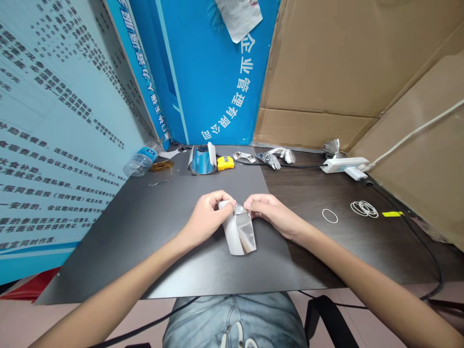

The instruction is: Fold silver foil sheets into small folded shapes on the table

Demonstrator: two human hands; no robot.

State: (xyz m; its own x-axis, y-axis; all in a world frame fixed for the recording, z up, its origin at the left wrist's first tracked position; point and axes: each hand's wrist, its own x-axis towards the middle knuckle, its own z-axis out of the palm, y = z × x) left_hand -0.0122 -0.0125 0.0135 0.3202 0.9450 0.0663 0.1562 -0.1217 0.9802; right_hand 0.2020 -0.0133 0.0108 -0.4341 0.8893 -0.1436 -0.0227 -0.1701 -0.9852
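Note:
A piece of silvery film with white backing hangs between my two hands above the dark grey mat. The white part curls on the left, and the shiny silver part shows on the right. My left hand is closed, pinching the top left edge between thumb and fingers. At the top right corner, my right hand pinches the silver side. Both fingertips sit close together along the upper edge, partly hiding it.
At the back stand a plastic bottle, a roll of blue film, a yellow tape measure and folded silver strips. A power strip, white rings and a yellow strip lie right. Panels enclose the desk.

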